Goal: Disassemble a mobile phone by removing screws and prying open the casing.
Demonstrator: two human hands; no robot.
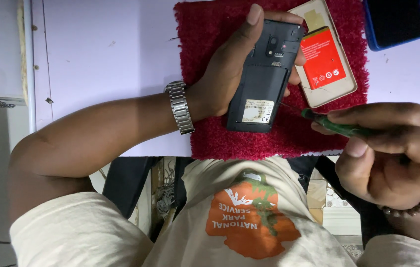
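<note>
Left hand, grip closed around a dark phone with its back cover off, holds it over the red mat at the desk's near edge. Right hand, grip narrow, pinches a green-handled screwdriver; the thin shaft points at the phone's right edge (contact cannot be told). A beige back cover bearing a red battery lies on the mat just beside the phone. A blue case sits at the desk's far right corner.

A pale lilac bench carries a red shaggy mat near its front edge. On the mat lies a beige phone back cover with a red battery in it; a blue-edged phone lies on the bench just beside the mat.
</note>
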